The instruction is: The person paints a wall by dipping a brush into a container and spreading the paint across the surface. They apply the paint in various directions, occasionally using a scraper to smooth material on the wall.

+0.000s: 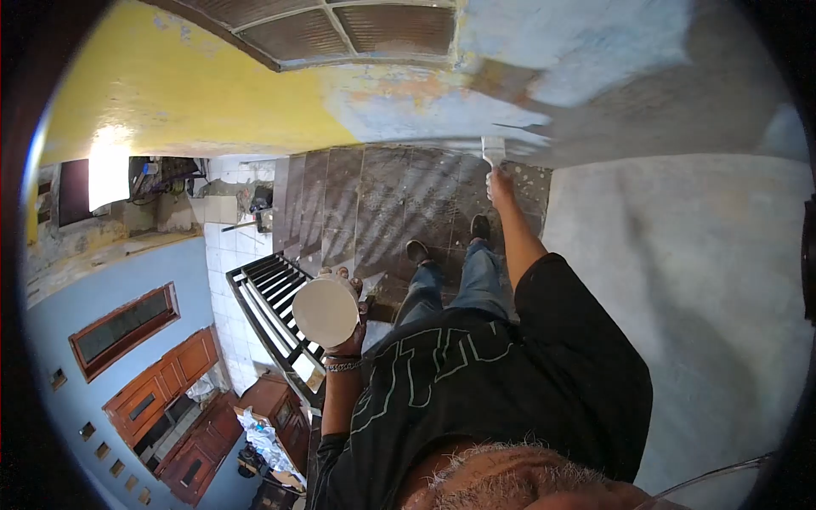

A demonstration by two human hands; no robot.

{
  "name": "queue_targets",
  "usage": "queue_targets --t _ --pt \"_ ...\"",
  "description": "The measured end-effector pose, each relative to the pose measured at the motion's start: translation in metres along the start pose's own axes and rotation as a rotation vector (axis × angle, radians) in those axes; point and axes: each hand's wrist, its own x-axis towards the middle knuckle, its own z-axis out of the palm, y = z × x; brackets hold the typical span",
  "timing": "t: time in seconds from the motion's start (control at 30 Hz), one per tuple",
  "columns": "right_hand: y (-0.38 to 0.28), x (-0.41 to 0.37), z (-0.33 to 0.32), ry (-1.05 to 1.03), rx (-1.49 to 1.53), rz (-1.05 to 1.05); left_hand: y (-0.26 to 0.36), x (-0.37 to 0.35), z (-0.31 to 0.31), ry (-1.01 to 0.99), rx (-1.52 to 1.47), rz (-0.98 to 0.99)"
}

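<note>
My right hand [500, 184] is closed round the handle of a paintbrush [493, 148], arm stretched forward. The brush's pale, wide head is at the lower part of the wall [408, 106], which is partly yellow and partly pale blue-grey. Held out to the left, my left hand [354, 330] grips a round paint pot [325, 312]. Its top shows as a smooth beige disc, and fingertips curl past its far rim. The pot's side is mostly hidden from above.
Black metal railing [270, 297] stands close by the pot. Dark floor tiles [374, 191] with pale spots lie under my feet. A grey-white wall [680, 280] rises at right. A barred window [340, 30] is above the yellow wall. Wooden furniture [276, 408] stands at lower left.
</note>
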Motion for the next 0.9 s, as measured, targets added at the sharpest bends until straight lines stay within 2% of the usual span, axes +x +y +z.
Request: queue_targets --t 0.07,0.1,0.13,0.2,0.23,0.33,0.4,0.43,0.53,0.57,0.6,0.67,0.77,0.8,0.87,0.9 --pt "-0.036 -0.019 -0.002 0.006 0.164 -0.044 -0.001 0.002 -0.007 0.005 -0.009 -0.002" --pt "-0.047 -0.012 -0.006 0.073 0.109 -0.261 -0.003 0.003 -0.007 0.038 0.062 0.042" --pt "-0.066 -0.028 -0.012 0.086 0.107 -0.272 -0.006 0.004 -0.009 0.071 0.133 0.084" --pt "-0.133 -0.096 -0.017 -0.185 0.255 -0.401 -0.003 0.014 -0.014 0.044 0.072 0.053" --pt "-0.151 -0.123 -0.02 -0.178 0.252 -0.408 -0.003 0.015 -0.013 0.014 0.05 0.033" --pt "-0.181 -0.182 -0.031 -0.128 0.243 -0.494 -0.006 0.023 -0.012 0.015 0.076 0.032" --pt "-0.19 -0.2 -0.04 -0.144 0.246 -0.739 -0.006 0.027 -0.014 0.087 0.195 0.058" --pt "-0.197 -0.209 -0.041 -0.143 0.246 -0.774 -0.004 0.029 -0.023 0.083 0.174 0.061" --pt "-0.195 -0.175 -0.029 -0.111 0.355 -0.836 -0.006 0.031 -0.024 0.148 0.119 0.038" --pt "-0.188 -0.149 -0.03 -0.13 0.238 -0.832 -0.006 0.03 -0.03 0.152 0.124 0.041" --pt "-0.171 -0.117 -0.027 -0.13 0.244 -0.827 -0.006 0.028 -0.04 0.145 0.239 0.084" --pt "-0.137 -0.06 -0.02 0.198 -0.177 -1.067 -0.008 0.031 -0.039 0.131 0.357 0.132" --pt "-0.111 -0.046 -0.011 0.27 -0.298 -1.038 -0.013 0.028 -0.027 0.098 0.473 0.179" --pt "-0.09 -0.026 -0.014 0.274 -0.294 -1.03 -0.01 0.027 -0.032 0.082 0.374 0.122" --pt "-0.04 0.034 -0.023 0.569 -0.804 -1.422 -0.009 0.027 -0.031 0.059 0.278 0.065" --pt "-0.02 0.043 -0.027 0.572 -0.801 -1.423 -0.013 0.026 -0.026 0.094 0.386 0.125"
